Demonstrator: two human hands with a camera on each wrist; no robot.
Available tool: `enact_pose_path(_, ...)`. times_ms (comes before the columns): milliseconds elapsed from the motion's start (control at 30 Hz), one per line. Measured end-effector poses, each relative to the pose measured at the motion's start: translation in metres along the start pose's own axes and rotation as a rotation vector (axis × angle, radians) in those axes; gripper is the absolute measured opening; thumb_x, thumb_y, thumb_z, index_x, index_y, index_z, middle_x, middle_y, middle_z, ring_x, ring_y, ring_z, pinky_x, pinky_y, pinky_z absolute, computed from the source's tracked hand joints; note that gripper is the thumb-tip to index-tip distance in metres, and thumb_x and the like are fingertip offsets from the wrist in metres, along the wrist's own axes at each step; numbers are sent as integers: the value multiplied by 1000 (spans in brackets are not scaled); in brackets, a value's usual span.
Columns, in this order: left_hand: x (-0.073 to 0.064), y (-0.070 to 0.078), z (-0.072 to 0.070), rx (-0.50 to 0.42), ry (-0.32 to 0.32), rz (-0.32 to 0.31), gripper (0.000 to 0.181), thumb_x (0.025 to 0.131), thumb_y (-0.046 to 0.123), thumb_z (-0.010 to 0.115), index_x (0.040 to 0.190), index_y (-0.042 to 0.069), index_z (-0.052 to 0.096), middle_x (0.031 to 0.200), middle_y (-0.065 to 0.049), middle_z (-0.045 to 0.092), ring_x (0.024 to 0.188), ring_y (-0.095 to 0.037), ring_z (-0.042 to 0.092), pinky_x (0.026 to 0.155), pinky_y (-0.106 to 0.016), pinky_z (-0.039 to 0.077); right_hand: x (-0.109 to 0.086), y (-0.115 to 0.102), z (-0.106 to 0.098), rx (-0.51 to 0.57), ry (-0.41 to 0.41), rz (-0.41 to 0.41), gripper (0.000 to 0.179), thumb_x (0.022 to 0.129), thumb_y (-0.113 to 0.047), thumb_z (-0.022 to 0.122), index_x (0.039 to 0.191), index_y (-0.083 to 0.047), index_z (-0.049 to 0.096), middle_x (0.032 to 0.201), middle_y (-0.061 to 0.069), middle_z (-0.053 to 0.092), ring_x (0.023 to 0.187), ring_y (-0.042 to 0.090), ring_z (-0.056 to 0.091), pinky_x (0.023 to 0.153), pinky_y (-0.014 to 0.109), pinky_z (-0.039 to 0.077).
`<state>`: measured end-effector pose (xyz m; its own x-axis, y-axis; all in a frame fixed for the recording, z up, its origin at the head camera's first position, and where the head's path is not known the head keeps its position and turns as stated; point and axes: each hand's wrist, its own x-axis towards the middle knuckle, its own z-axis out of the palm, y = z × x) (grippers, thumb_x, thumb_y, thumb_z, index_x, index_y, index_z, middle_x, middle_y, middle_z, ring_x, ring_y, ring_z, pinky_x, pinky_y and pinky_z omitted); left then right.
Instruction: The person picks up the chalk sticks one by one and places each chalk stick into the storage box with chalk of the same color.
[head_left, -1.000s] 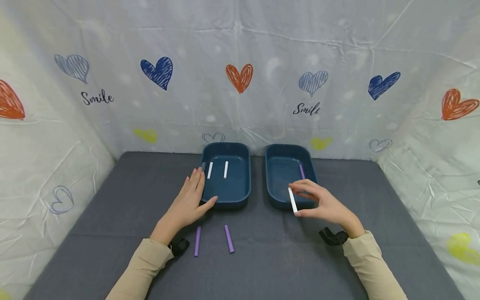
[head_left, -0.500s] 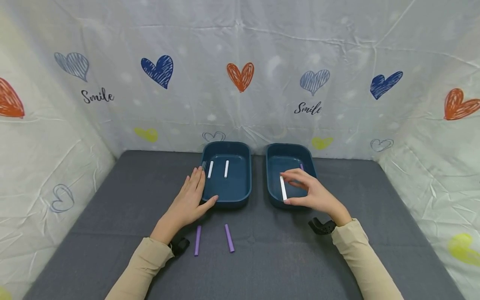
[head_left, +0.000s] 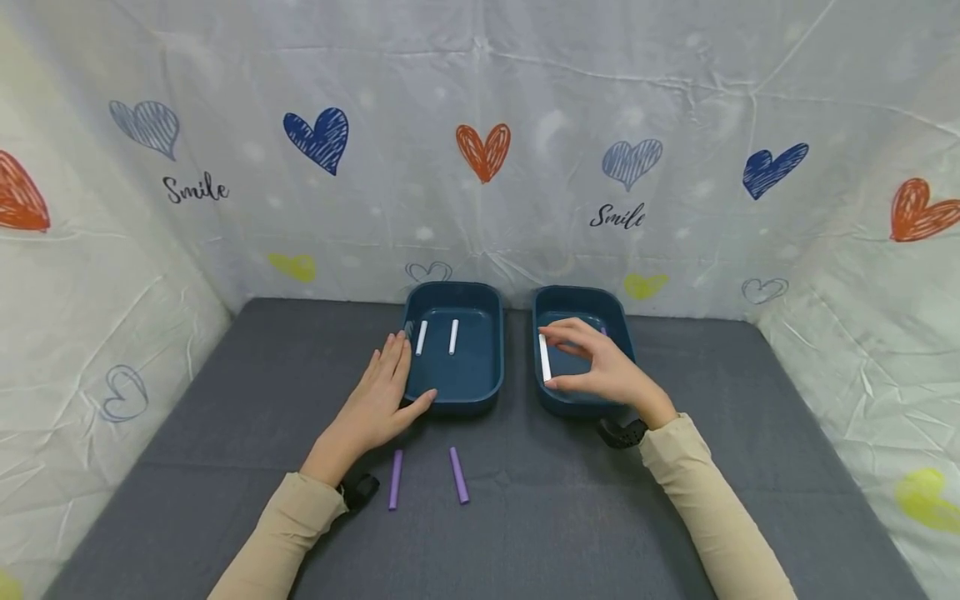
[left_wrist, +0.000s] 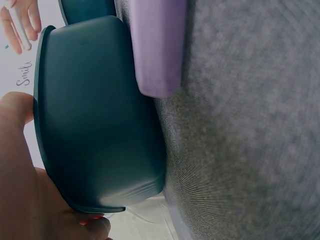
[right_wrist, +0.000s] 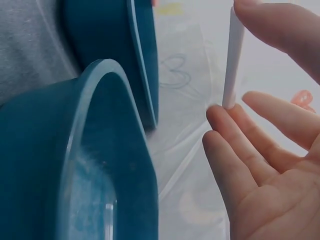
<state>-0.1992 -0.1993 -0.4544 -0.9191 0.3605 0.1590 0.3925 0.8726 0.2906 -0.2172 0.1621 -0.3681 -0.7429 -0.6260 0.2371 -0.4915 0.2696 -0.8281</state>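
Note:
My right hand (head_left: pixel 603 367) pinches a white chalk stick (head_left: pixel 545 358) by its two ends, thumb at the near end and fingertips at the far end. It hovers over the right blue tray (head_left: pixel 573 407), above the rim in the right wrist view. A purple chalk stick (head_left: pixel 603 331) in that tray is mostly hidden behind the hand. My left hand (head_left: pixel 371 408) rests along the left side of the left blue tray (head_left: pixel 459 407), fingers straight and thumb out at the near corner. Inside lie two white chalk sticks, one left (head_left: pixel 422 338) and one right (head_left: pixel 453 337).
Two purple chalk sticks lie on the grey cloth in front of the left tray, one left (head_left: pixel 395 480) and one right (head_left: pixel 459 476). A white curtain (head_left: pixel 375 200) printed with hearts stands right behind the trays.
My right hand has moved left and away from me with the white chalk stick, from the right tray's near side to over its left part. The left hand has stayed put.

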Motion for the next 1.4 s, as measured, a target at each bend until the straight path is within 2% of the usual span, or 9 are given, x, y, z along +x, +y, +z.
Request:
enact_pose_path(233, 0, 1, -1, -8, 4, 4, 96, 99, 62, 42, 155, -10, 8, 163, -25, -1, 151, -35, -5, 119, -57, 9, 15, -3, 3, -36, 7, -5, 65, 84, 1, 77, 143, 4, 48, 139, 23, 44, 124, 36, 47, 112, 43, 37)
enact_pose_path(467, -1, 0, -1, -1, 18, 7, 96, 99, 61, 43, 155, -9, 9, 163, -25, 2, 151, -35, -3, 119, -56, 9, 38, 41, 6, -73, 0, -23, 67, 83, -13, 82, 143, -6, 52, 136, 8, 47, 125, 30, 49, 110, 38, 40)
enact_pose_path(767, 0, 0, -2, -3, 16, 6, 96, 99, 60, 45, 155, -9, 9, 163, -25, 1, 151, -36, -2, 119, -57, 9, 68, 45, 12, -121, -14, 40, 68, 84, -12, 81, 144, 0, 50, 136, 12, 45, 127, 35, 49, 109, 47, 40)
enact_pose_path(1100, 0, 0, 0, 6, 13, 0, 97, 99, 62, 43, 155, -9, 9, 163, -25, 2, 151, -35, -3, 118, -58, 11, 98, 46, 20, -260, -68, 89, 69, 84, -13, 80, 145, -2, 49, 143, 15, 43, 127, 35, 51, 105, 53, 42)
enact_pose_path(1400, 0, 0, 0, 9, 14, -4, 96, 99, 62, 43, 155, -8, 9, 164, -23, 1, 151, -32, -5, 119, -56, 9, 126, 40, 31, -455, -143, 186, 71, 83, -13, 81, 144, 1, 48, 143, 16, 43, 120, 30, 55, 95, 41, 50)
